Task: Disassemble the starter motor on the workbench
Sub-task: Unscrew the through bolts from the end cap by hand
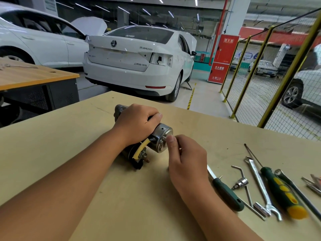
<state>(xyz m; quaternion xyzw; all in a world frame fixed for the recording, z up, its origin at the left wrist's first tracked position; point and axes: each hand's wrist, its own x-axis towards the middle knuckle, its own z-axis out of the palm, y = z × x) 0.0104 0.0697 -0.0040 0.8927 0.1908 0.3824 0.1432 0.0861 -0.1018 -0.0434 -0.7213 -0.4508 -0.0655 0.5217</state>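
The starter motor (160, 134) lies on its side in the middle of the tan workbench (73, 153), its silver end cap facing right. A yellow cable (140, 148) runs to the dark solenoid beneath it. My left hand (137, 122) grips the motor body from above, fingers curled over it. My right hand (184, 153) is at the end cap, thumb and fingertips pinching something small at the cap's face; what it pinches is too small to make out.
Tools lie at the right of the bench: a dark-green-handled screwdriver (225, 193), a socket on a bent bar (242, 182), a combination wrench (260, 185), a green-and-yellow screwdriver (284, 193), pliers at the edge. Another bench (34, 75) stands left; white cars and yellow fencing behind.
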